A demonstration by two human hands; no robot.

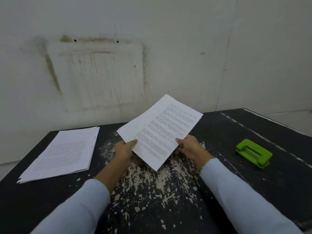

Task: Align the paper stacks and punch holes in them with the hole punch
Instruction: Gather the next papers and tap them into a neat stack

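Dark, flaking table (219,130) fills the head view: your left hand (125,148) and right hand (190,146) each pinch the near end of the held paper stack (160,130), tilted up over the worn patch, with the green hole punch (253,153) well apart at right. Held at one end only, sheets could fan or slip, and that skew would likely misplace the holes.

both arms reached forward in pale blue sleeves (81,205), left hand (123,150) pinched the paper stack (160,129) thumb on top, right hand (192,147) gripped its other edge same way, forearms angled inward
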